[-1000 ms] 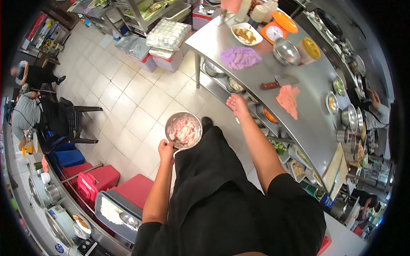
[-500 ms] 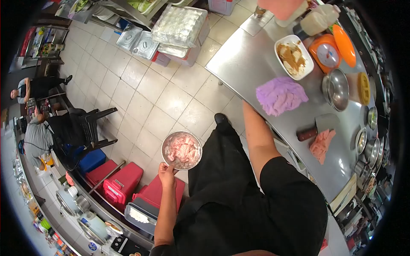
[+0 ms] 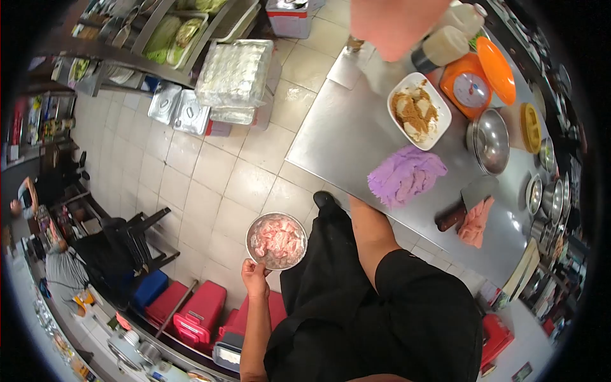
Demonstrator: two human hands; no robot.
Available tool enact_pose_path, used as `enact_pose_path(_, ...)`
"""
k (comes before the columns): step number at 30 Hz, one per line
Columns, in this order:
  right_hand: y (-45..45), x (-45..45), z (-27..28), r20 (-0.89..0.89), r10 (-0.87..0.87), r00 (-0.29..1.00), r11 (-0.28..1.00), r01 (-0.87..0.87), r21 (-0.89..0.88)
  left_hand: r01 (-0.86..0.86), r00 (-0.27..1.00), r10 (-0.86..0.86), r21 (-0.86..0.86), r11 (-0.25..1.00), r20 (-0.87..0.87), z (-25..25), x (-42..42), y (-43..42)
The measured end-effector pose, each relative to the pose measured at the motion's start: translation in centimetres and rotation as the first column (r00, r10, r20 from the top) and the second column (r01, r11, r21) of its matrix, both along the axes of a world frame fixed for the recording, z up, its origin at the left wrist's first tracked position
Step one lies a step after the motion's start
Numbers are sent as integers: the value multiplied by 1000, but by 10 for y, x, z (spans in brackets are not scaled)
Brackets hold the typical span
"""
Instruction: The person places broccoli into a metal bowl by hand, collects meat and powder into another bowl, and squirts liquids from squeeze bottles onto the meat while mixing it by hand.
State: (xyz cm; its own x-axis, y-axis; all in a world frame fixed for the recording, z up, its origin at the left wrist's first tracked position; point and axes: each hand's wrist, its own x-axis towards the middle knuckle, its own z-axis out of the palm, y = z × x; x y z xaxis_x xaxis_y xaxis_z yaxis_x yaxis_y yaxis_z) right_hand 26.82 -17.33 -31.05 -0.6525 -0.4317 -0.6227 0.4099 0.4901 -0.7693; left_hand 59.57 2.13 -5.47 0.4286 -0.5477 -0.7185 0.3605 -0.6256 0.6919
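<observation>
My left hand [image 3: 255, 276] grips the rim of a round metal bowl [image 3: 275, 263], thumb over the edge. Inside the bowl lie pieces of pale pink raw meat [image 3: 279, 237]. The bowl hangs above the tiled floor, left of my black-clad legs. My right arm [image 3: 369, 232] reaches forward to the table edge, where the hand disappears from sight. Nearest to that arm on the metal table [image 3: 337, 137] is a crumpled purple cloth [image 3: 407, 176]. Behind the cloth sits a white tub [image 3: 442, 130] holding white and brown powder.
On the table are an orange scale [image 3: 466, 90], metal bowls [image 3: 491, 143], a cleaver [image 3: 452, 217] and a pink cloth [image 3: 476, 224]. Red bins [image 3: 200, 313] and a black chair [image 3: 135, 245] stand left. Two people are at far left. A blurred pink shape [image 3: 396, 22] covers the top.
The view has shifted, so table and shelves appear lower and further left. The bowl stays in my left hand. My right hand remains out of sight.
</observation>
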Motion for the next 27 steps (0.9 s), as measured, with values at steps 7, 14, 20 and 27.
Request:
enact_pose_path(7,4,17,21,316,-178,932,954,242,-176,162,986,-160,-37,986,51,-12,14,-34)
enact_pose_path(14,71,85,153,637,229,736,941,0,-338,410,909,-395,-121,904,133,-36,27,-48)
enact_pose_path(20,127,141,272,294,461,837,870,-360,-337,588,805,-554,-160,793,212,-14,17,-42)
enact_pose_path(27,148,129,309,-222,659,718,685,-696,-218,484,846,-528,-313,817,-70,34,-15,-32)
